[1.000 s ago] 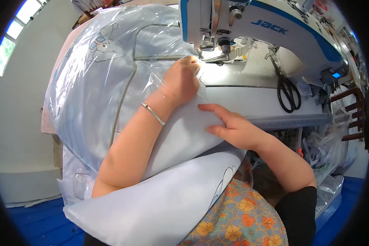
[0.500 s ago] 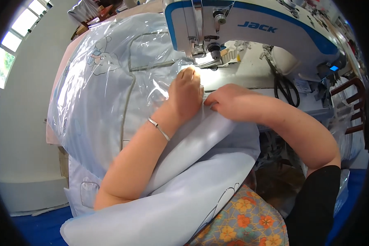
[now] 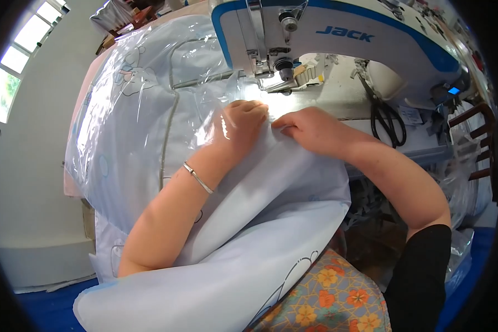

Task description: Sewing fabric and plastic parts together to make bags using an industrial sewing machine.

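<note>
Pale blue-white fabric (image 3: 249, 191) with printed outlines spreads over the table and folds down across my lap. Clear plastic film (image 3: 205, 124) lies on its left part, with glossy creases. My left hand (image 3: 239, 126), a silver bangle on its wrist, grips the fabric and film edge with bent fingers just in front of the needle area. To its right, my right hand (image 3: 311, 130) pinches the fabric edge between thumb and fingers. The white and blue sewing machine (image 3: 343, 52) stands beyond both hands, its presser foot (image 3: 276, 86) close ahead of my left fingertips.
Black-handled scissors (image 3: 390, 119) lie on the machine bed (image 3: 329, 102) at the right. A brown wooden chair (image 3: 476, 138) and clear plastic sheeting are at the far right. A white wall with a window (image 3: 16, 58) is on the left. My patterned apron (image 3: 326, 299) shows below.
My left hand has drawn back toward me and slightly left, away from the presser foot. My right hand has shifted slightly. The fabric's fold has moved a little with them.
</note>
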A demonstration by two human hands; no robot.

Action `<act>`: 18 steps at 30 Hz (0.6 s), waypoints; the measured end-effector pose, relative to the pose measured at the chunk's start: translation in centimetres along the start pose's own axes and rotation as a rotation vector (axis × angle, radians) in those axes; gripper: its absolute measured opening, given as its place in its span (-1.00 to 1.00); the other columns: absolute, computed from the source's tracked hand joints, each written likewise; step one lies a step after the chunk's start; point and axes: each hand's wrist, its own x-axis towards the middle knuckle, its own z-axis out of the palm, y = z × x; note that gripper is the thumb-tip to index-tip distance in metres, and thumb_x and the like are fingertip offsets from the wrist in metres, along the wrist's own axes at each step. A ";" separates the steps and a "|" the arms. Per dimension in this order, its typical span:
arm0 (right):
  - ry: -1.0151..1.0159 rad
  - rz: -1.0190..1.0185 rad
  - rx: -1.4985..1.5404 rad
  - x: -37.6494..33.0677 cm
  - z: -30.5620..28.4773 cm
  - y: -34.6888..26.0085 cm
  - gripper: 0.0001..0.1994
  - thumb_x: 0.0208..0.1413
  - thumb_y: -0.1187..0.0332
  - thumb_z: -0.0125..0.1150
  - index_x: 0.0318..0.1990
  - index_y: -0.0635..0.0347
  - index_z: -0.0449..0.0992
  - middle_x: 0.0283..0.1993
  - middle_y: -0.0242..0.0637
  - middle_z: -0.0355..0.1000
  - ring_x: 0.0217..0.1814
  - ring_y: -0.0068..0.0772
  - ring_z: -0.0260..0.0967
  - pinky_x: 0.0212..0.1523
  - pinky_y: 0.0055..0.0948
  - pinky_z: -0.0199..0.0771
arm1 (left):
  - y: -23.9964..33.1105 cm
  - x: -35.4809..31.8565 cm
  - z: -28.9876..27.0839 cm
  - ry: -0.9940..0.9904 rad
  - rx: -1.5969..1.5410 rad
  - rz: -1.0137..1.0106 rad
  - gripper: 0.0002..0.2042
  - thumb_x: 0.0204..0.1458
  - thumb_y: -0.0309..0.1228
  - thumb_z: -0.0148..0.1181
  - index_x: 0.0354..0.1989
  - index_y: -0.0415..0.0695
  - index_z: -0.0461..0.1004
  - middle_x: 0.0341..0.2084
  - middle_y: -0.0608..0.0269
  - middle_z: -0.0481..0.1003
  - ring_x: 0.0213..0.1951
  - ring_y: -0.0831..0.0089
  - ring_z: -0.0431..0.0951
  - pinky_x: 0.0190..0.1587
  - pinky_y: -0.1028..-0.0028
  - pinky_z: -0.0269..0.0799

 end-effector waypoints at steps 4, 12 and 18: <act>0.124 -0.086 -0.106 0.1 1.2 0.3 -0.69 0.18 0.43 0.09 0.06 0.16 0.57 -0.16 0.01 0.57 -0.13 0.04 0.54 -0.08 -0.21 0.51 | -0.5 0.2 1.3 -0.003 0.210 0.070 -0.81 -0.02 -0.53 0.16 -0.21 -0.16 0.56 -0.16 0.16 0.55 -0.08 0.20 0.58 -0.09 0.28 0.55; 0.159 -0.125 -0.395 0.2 1.3 0.3 -0.69 0.17 0.39 0.12 0.08 0.11 0.53 -0.32 -0.05 0.56 -0.25 -0.01 0.54 -0.23 -0.11 0.50 | -2.6 0.9 0.3 0.049 0.159 0.196 -0.79 -0.07 -0.46 0.28 -0.20 -0.05 0.58 -0.19 0.25 0.54 -0.17 0.21 0.58 -0.26 0.23 0.56; 0.243 -0.057 -0.217 0.5 1.8 -0.1 -0.65 0.20 0.41 0.06 0.14 0.12 0.49 -0.30 -0.05 0.56 -0.27 -0.11 0.55 -0.19 -0.22 0.53 | -4.3 2.0 -0.3 -0.046 0.144 0.265 -0.83 0.01 -0.48 0.18 -0.20 -0.10 0.57 -0.22 0.25 0.53 -0.10 0.19 0.57 -0.11 0.27 0.56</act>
